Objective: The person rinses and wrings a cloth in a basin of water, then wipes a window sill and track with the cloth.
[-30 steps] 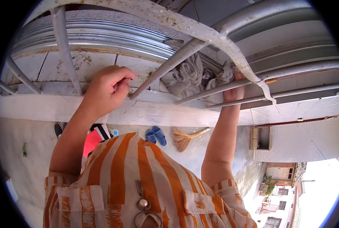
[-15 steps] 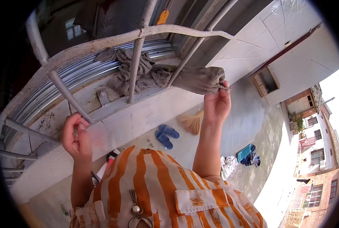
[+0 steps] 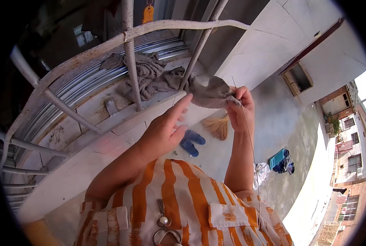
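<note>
A crumpled grey cloth point(image 3: 150, 78) lies on the window sill behind the metal bars, and one end of it passes out between the bars to the right. My right hand point(image 3: 241, 108) pinches that outer end in front of the wall. Beside the stretched part, my left hand point(image 3: 168, 125) is raised with its fingers apart and nothing in them; its fingertips are close to the cloth. Part of the cloth between the hands is blurred.
White-painted bars point(image 3: 131, 65) cross in front of the sill. Below the wall are blue slippers point(image 3: 191, 142), a straw broom point(image 3: 216, 126), a teal item point(image 3: 276, 158) and pale cloth point(image 3: 261, 174). A thin wire point(image 3: 250, 141) hangs by my right hand.
The cloth's end came out through the bars in my right hand. My left hand left the bars at the left and moved right, towards the cloth, its fingers opening.
</note>
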